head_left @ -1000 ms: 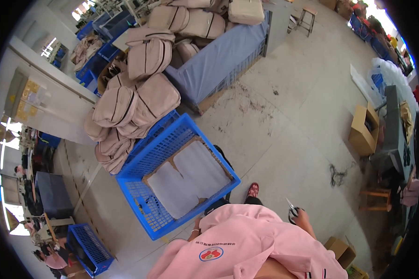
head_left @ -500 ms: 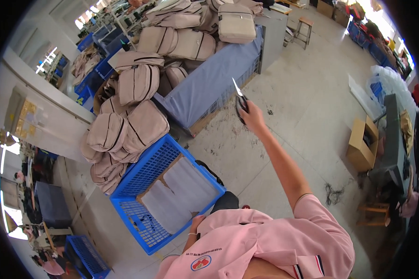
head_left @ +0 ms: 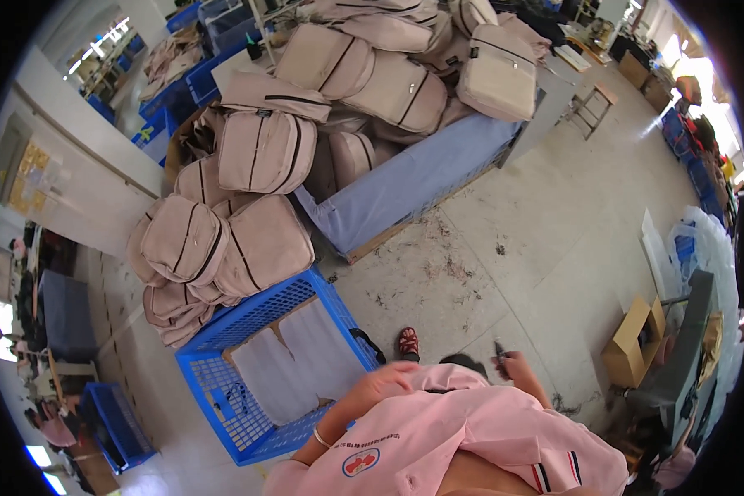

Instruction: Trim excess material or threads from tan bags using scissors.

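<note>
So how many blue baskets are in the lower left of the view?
2: a large-looking basket beside your left hand, with a pale sheet inside, and a second basket farther left on the floor. Others may be hidden.

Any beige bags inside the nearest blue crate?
No, the blue crate has a pale sheet at its bottom; the beige bags are piled beyond it.

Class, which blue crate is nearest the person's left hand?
The crate with the pale sheet inside: its rim is close by the left hand. The lower-left crate stands much farther off.
</note>
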The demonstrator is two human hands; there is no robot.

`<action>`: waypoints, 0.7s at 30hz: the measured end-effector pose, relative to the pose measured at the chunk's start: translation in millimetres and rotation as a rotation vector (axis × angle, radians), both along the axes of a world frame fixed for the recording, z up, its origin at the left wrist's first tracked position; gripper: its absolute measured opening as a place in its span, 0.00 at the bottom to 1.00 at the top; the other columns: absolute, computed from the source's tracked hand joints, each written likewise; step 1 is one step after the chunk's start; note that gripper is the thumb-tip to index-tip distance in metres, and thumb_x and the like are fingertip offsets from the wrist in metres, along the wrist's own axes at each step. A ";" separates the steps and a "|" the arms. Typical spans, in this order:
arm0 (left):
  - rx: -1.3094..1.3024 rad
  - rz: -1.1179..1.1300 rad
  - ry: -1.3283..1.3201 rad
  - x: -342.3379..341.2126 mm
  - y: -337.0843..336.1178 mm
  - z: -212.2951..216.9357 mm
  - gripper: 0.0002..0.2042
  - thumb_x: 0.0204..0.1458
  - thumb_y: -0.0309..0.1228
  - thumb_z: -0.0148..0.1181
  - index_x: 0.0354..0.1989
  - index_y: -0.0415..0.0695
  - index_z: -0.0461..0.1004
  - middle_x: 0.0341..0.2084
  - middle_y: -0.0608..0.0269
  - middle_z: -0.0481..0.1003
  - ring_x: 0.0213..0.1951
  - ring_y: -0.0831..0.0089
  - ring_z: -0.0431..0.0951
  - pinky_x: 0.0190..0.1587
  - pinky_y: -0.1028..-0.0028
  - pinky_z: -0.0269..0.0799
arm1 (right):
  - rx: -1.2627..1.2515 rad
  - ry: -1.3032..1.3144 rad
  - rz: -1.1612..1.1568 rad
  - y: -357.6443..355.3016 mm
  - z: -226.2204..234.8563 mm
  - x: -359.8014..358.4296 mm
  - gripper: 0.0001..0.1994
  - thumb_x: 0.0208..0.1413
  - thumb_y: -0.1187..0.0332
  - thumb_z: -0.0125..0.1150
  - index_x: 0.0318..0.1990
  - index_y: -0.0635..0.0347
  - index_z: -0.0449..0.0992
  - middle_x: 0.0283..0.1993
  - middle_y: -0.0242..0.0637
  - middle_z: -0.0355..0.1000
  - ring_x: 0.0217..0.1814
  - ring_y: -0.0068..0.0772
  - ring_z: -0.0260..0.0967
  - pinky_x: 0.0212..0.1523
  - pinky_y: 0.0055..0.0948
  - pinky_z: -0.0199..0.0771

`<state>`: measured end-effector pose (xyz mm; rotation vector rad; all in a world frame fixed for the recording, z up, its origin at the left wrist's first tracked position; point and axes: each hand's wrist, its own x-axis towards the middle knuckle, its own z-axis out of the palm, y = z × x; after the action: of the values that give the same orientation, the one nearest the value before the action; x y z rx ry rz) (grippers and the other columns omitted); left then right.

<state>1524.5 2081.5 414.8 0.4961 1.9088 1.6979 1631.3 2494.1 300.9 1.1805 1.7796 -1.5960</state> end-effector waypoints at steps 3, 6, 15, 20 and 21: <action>0.032 0.065 -0.079 -20.3 7.5 14.8 0.05 0.52 0.24 0.61 0.35 0.36 0.77 0.52 0.54 0.74 0.51 0.67 0.75 0.56 0.72 0.67 | 0.376 0.050 0.042 45.2 26.2 -39.4 0.08 0.50 0.70 0.62 0.26 0.67 0.74 0.16 0.35 0.67 0.14 0.27 0.66 0.12 0.30 0.59; 0.067 0.128 -0.132 -44.9 13.4 22.5 0.05 0.52 0.23 0.61 0.35 0.36 0.77 0.52 0.54 0.74 0.52 0.67 0.75 0.57 0.72 0.67 | 0.428 0.154 0.129 45.3 59.4 -120.0 0.08 0.55 0.68 0.60 0.30 0.65 0.74 0.18 0.32 0.68 0.13 0.25 0.64 0.11 0.28 0.58; 0.189 0.381 -0.266 -130.3 47.9 20.0 0.05 0.52 0.23 0.60 0.35 0.37 0.77 0.52 0.54 0.74 0.53 0.67 0.74 0.58 0.71 0.66 | 0.374 0.356 0.702 -16.9 53.6 -344.9 0.13 0.46 0.65 0.67 0.32 0.66 0.72 0.21 0.45 0.70 0.24 0.37 0.72 0.27 0.40 0.68; 0.260 0.582 -0.340 -178.0 87.0 40.1 0.05 0.52 0.22 0.59 0.36 0.37 0.77 0.53 0.54 0.74 0.53 0.67 0.74 0.59 0.71 0.65 | 0.166 0.346 0.812 -50.9 93.0 -479.1 0.11 0.46 0.70 0.66 0.33 0.63 0.70 0.23 0.47 0.69 0.24 0.40 0.70 0.27 0.41 0.68; 0.272 0.622 -0.353 -188.5 93.8 46.0 0.05 0.52 0.22 0.59 0.36 0.37 0.77 0.53 0.55 0.74 0.54 0.67 0.74 0.59 0.71 0.65 | 0.221 0.459 0.867 -56.4 96.8 -509.6 0.12 0.45 0.70 0.67 0.33 0.62 0.69 0.24 0.49 0.69 0.26 0.45 0.71 0.29 0.42 0.68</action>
<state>1336.1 2175.3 460.8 -0.3351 1.6697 2.2646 1121.7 2437.8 397.8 0.0128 2.3314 -1.1861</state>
